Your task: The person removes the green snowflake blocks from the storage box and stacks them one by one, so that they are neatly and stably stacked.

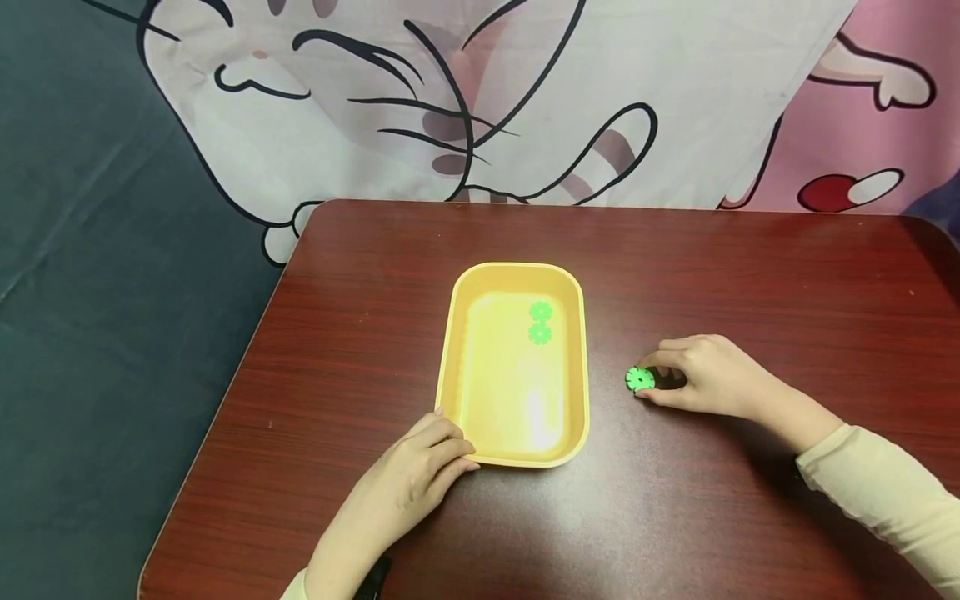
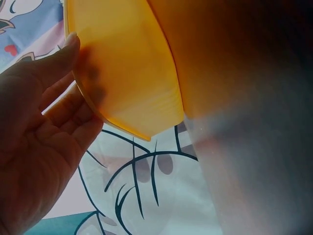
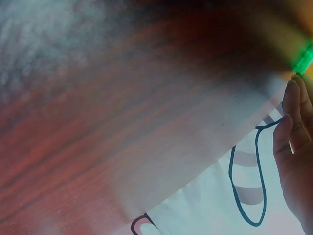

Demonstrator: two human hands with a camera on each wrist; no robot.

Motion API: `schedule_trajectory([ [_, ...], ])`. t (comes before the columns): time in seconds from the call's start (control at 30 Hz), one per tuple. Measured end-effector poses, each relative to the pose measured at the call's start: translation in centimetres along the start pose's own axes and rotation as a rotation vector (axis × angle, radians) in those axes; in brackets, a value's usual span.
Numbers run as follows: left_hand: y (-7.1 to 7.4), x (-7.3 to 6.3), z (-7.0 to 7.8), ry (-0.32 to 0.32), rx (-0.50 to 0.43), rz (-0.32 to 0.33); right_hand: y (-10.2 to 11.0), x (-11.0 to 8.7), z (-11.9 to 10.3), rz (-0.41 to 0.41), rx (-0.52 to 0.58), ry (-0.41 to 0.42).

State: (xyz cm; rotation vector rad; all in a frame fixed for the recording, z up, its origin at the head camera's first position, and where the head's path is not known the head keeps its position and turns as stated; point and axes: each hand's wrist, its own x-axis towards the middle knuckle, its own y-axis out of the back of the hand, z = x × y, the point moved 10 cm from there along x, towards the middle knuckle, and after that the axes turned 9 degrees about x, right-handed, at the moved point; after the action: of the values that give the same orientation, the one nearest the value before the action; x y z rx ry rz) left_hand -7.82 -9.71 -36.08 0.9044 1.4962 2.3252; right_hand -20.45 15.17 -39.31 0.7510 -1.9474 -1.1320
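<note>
In the head view, a yellow plastic tray (image 1: pixel 512 460) lies on the table. Two light-green notched discs (image 1: pixel 540 333) lie flat inside it, near its upper right. My left hand (image 1: pixel 408 475) holds the tray's near-left corner, fingers bent around the rim. The left wrist view shows that hand (image 2: pixel 54 122) against the tray wall (image 2: pixel 132 73), some fingertips dimly visible through the plastic. To the right of the tray, my right hand (image 1: pixel 701 375) pinches a green notched disc (image 1: pixel 640 379) between thumb and fingers. Only an edge of that disc (image 3: pixel 304 59) shows in the right wrist view.
A dark red-brown wooden table (image 1: pixel 345 333) carries everything. Behind it hangs a cloth (image 1: pixel 697 100) with a cartoon cat print. A small black object (image 1: pixel 372 579) is partly visible under the left wrist.
</note>
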Motion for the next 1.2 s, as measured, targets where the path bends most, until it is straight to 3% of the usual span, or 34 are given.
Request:
schedule_trajectory([
  [0.47, 0.0, -0.1, 0.0, -0.011, -0.002, 0.006, 0.2, 0.0, 0.2, -0.003, -0.046, -0.027],
  [0.87, 0.1, 0.0, 0.0, -0.015, 0.012, 0.011, 1.6, 1.8, -0.5, 0.075, -0.053, 0.056],
  [1.03, 0.0, -0.1, -0.1, -0.007, 0.009, 0.001, 2.8, 3.5, -0.5, 0.117, 0.008, 0.036],
  [1.2, 0.0, -0.2, -0.1, -0.005, 0.015, -0.011, 3.2, 5.5, -0.1, 0.113, 0.164, -0.024],
])
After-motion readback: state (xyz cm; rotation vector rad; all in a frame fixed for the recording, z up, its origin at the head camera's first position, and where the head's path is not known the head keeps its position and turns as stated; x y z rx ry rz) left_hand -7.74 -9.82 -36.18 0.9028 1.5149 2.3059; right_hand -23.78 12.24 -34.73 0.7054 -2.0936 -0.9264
